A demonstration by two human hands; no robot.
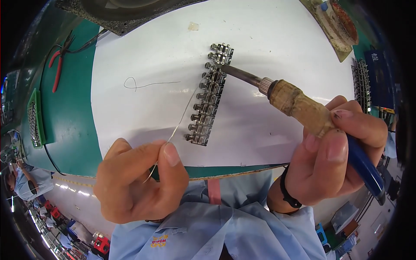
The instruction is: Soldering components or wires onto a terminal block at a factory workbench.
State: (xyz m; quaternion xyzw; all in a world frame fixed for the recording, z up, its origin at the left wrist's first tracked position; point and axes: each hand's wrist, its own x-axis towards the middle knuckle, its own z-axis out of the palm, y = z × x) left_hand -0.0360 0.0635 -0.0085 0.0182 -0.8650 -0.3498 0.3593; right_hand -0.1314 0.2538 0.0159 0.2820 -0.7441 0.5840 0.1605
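Observation:
A strip of small circuit boards (pixel 209 102) with metal connectors lies on white paper (pixel 143 104), running from far to near. My right hand (pixel 340 147) is wrapped round a soldering iron (pixel 299 102) with a tape-covered grip and blue handle. The iron's tip rests at a connector near the far end of the strip. My left hand (pixel 141 177) pinches a thin solder wire (pixel 184 118) between thumb and forefinger. The wire slants up to the strip, its far end close to the iron's tip. A short tail hangs below the left fingers.
A loose thin wire (pixel 151 82) lies on the paper. Red-handled cutters (pixel 56 71) and a green-edged board panel (pixel 37 118) are at the left. A worn stand (pixel 333 28) is at the far right, with more board strips (pixel 361 84) nearer. A dark round-topped object (pixel 125 13) sits at the back.

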